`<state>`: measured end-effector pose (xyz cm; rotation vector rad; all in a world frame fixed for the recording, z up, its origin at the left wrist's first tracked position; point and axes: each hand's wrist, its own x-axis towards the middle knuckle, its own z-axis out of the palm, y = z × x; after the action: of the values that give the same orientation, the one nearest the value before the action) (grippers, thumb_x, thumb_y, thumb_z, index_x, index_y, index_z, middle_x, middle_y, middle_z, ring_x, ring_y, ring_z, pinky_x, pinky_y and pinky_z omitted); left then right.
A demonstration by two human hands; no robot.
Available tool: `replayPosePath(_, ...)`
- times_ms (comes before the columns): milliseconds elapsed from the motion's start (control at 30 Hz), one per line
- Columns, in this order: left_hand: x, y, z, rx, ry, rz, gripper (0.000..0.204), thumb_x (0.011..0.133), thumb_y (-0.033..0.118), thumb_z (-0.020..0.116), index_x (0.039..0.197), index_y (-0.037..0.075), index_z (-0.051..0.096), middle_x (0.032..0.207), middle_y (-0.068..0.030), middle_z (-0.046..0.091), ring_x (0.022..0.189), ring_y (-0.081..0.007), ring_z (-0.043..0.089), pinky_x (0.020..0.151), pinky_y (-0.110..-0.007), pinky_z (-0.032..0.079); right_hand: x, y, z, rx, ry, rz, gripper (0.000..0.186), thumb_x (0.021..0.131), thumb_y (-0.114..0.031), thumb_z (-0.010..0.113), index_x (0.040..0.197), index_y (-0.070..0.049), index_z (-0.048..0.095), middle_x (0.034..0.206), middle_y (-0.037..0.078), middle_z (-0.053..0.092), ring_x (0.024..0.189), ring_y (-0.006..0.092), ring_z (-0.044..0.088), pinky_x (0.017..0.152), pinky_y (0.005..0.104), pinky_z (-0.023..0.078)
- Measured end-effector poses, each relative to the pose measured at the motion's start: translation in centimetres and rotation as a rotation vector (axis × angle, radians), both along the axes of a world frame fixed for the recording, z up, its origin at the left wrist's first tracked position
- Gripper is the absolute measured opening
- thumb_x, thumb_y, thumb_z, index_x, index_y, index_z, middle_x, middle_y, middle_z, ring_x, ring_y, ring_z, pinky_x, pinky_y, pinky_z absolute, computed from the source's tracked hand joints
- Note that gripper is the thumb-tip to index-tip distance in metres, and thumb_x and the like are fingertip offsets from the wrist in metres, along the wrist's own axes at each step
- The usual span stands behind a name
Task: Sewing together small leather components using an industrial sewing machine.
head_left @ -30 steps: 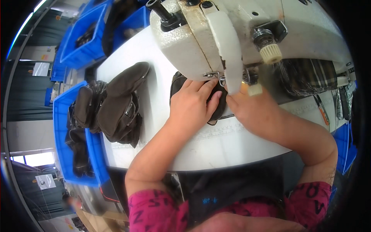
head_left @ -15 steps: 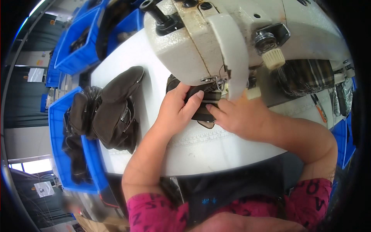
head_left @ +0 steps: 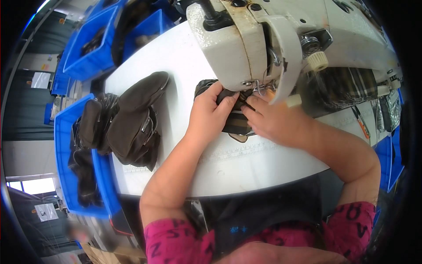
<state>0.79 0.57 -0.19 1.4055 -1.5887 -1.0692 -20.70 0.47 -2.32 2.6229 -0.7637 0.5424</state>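
Observation:
A dark brown pouch piece with a striped part (head_left: 236, 124) lies on the white table under the head of a sewing machine (head_left: 224, 53). My left hand (head_left: 208, 112) is closed on its left side, thumb on top near the needle area. From the right, my right hand (head_left: 279, 119) pinches the same piece just below the presser foot, fingertips close to my left thumb. A small beige-edged tab (head_left: 238, 137) sticks out at the near edge of the piece. The machine head hides its far part and the needle point.
Dark brown zippered pouches (head_left: 132, 125) are piled at the left, partly over a blue bin (head_left: 105, 185). More blue bins (head_left: 90, 55) stand behind. Striped fabric pieces (head_left: 343, 88) lie right of the machine, near an orange-and-black tool (head_left: 361, 122). A ruler scale (head_left: 228, 154) runs along the table.
The view has shifted slightly, so the machine appears further right. My right fingers have drawn in closer to my left thumb and the stitching area. Both hands keep hold of the pouch piece.

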Motion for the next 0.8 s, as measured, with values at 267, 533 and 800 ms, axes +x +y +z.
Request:
replayPosePath(267,0.1,-0.3,-0.1,0.050,0.018,-0.012,0.019,0.097,0.012,0.062,0.110,-0.001,0.067,0.091,-0.0091,0.072,0.084,-0.0146,0.064,0.079,-0.030,0.051,0.0,0.1,0.5,0.053,-0.080,0.217,0.009,0.080,-0.012,0.067,0.089,-0.007,0.067,0.088,0.001,0.061,0.095,0.0172,0.063,0.062,0.0285,0.057)
replayPosePath(533,0.0,-0.2,-0.7,-0.034,0.007,-0.015,0.020,0.096,0.015,0.066,0.111,0.001,0.069,0.093,-0.0112,0.073,0.084,-0.0201,0.068,0.079,-0.033,0.053,1.0,-0.3,0.1,0.098,-0.096,0.174,0.007,0.076,-0.014,0.064,0.081,-0.010,0.062,0.080,0.002,0.053,0.084,0.0183,0.058,0.061,0.0322,0.051)
replayPosePath(800,-0.9,0.2,-0.1,-0.241,-0.301,-0.038,0.025,0.085,0.014,0.076,0.109,0.008,0.072,0.097,-0.0096,0.072,0.087,-0.0307,0.068,0.076,-0.036,0.054,0.9,1.1,-0.4,0.013,-0.184,0.321,0.011,0.070,-0.016,0.066,0.074,-0.008,0.062,0.073,0.004,0.055,0.070,0.0206,0.056,0.057,0.0311,0.043)
